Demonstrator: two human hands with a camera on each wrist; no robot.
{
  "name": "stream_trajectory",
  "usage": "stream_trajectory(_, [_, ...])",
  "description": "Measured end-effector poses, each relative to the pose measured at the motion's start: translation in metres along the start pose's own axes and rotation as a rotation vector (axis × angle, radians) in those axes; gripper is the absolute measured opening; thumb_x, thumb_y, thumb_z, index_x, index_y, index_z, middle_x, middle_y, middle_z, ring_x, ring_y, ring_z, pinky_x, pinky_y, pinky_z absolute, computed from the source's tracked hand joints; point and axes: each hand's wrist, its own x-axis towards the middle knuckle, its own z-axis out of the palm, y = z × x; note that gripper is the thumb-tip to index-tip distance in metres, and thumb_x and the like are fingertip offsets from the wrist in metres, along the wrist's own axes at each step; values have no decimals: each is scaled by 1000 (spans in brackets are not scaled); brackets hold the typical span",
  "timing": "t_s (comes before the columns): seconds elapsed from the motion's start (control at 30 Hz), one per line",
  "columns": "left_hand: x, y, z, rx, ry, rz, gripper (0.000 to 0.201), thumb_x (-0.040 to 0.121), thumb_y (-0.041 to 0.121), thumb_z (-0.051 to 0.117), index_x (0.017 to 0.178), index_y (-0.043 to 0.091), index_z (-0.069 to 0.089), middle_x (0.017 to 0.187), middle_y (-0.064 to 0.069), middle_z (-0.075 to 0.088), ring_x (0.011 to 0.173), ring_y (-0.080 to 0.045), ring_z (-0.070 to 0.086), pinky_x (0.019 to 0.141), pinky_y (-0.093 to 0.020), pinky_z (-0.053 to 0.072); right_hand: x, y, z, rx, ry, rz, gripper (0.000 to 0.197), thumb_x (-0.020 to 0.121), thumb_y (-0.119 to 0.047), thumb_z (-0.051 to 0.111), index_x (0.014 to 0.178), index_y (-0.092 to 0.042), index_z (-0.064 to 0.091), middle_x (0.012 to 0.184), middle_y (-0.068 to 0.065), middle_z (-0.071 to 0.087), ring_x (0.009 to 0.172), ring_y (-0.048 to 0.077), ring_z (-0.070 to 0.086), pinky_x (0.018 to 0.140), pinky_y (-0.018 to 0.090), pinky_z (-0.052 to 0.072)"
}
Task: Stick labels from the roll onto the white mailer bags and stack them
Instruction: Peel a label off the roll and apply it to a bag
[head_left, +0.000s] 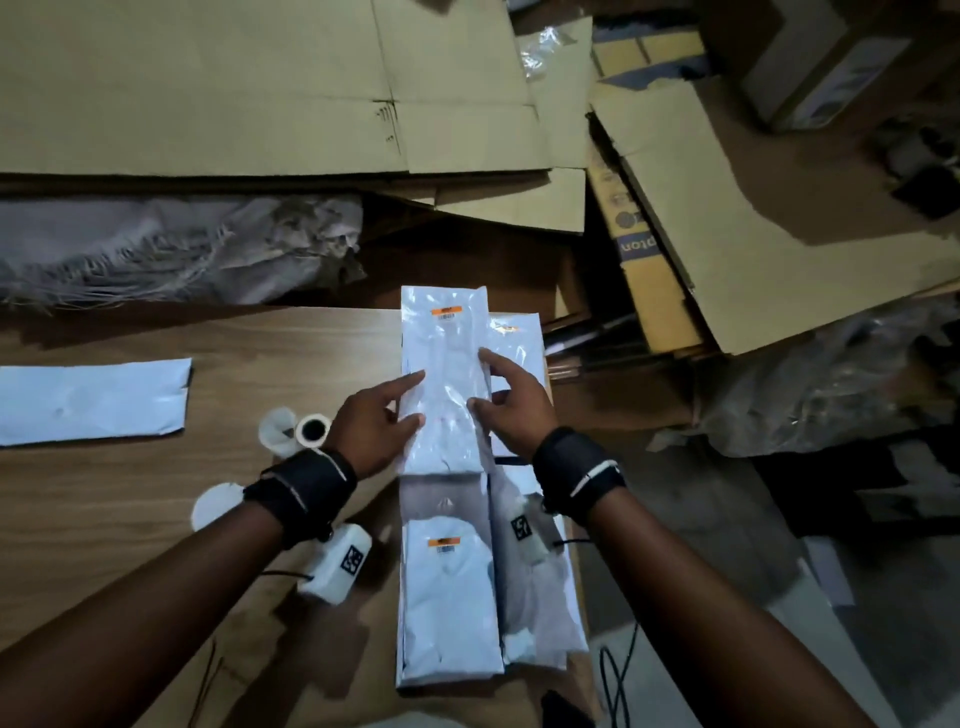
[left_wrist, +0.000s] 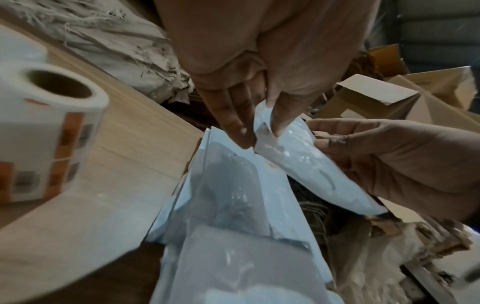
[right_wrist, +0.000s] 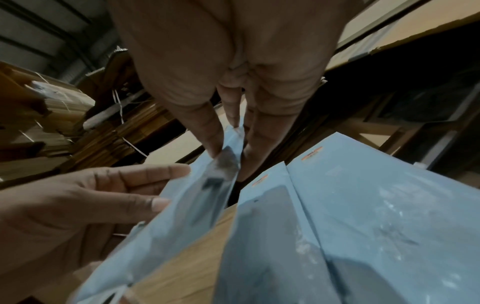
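We hold the top mailer bag (head_left: 445, 384) by its long edges, our left hand (head_left: 375, 423) pinching at nine o'clock and our right hand (head_left: 511, 410) at three, probably to square it over the labelled bags (head_left: 449, 597) stacked at the bench (head_left: 130, 519) edge. The film is glossy, crinkled and limp (hence two hands). The label roll (head_left: 313, 429), a squat paper cylinder, stands just left of our wrist.

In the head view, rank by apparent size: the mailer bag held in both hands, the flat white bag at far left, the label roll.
1. Held mailer bag and flat white bag: look alike; the latter is cut by the frame edge.
2. Label roll, smallest.
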Motion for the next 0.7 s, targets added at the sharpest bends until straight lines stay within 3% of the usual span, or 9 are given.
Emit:
stream_trajectory(0.07, [20,1,5,58,-10,3,60,85,17,72,140,30,51,125,-12,66,79,-17,68,77,-18,44,22,2,-4,-26,-16,5,65,89,-3,65,146,-20,40,141,-2,51,96,17,64,84,24,54])
stream_trajectory(0.1, [29,1,7,85,-16,-3,62,85,18,72,142,29,49,134,-7,60,87,-22,68,82,-20,46,33,6,-5,-52,-25,18,67,88,-4,66,147,-21,39,143,-2,50,100,20,65,88,30,55])
stream_trajectory(0.2, [50,-3,17,139,-58,-50,68,84,20,72,145,28,45,145,0,50,111,-22,63,96,-26,46,62,18,-1,-136,-44,52,72,84,-6,69,147,-23,39,147,-2,47,119,27,59,98,45,52])
stream_trajectory(0.33, [63,-13,30,277,-128,-123,73,84,25,71,149,30,38,146,-4,49,117,-27,60,102,-30,43,86,33,5,-218,-80,90,74,82,-5,69,148,-21,38,149,1,44,133,24,47,109,42,42])
stream_trajectory(0.4, [66,-19,37,359,-165,-125,75,86,27,69,151,30,33,150,-4,45,129,-26,50,106,-31,40,90,38,8,-247,-97,122,71,83,-6,68,147,-20,39,148,2,46,133,25,46,110,41,41])
stream_trajectory(0.53, [73,-28,42,457,-207,-87,83,87,36,69,155,27,22,154,-3,38,135,-27,43,106,-31,37,94,45,9,-382,-122,72,59,84,-13,67,140,-17,47,141,9,48,125,29,51,106,35,43])
stream_trajectory(0.6, [73,-32,44,509,-207,-59,86,86,40,69,155,25,19,157,-3,32,139,-25,38,109,-33,35,93,49,7,-481,-145,53,56,86,-19,65,139,-17,47,141,11,40,122,30,53,104,32,41])
stream_trajectory(0.7, [68,-32,41,534,-133,-39,86,84,38,68,154,22,21,158,-6,25,135,-28,42,107,-36,39,87,56,6,-593,-82,-20,58,92,-29,60,144,-18,40,149,6,30,130,29,44,108,37,40])
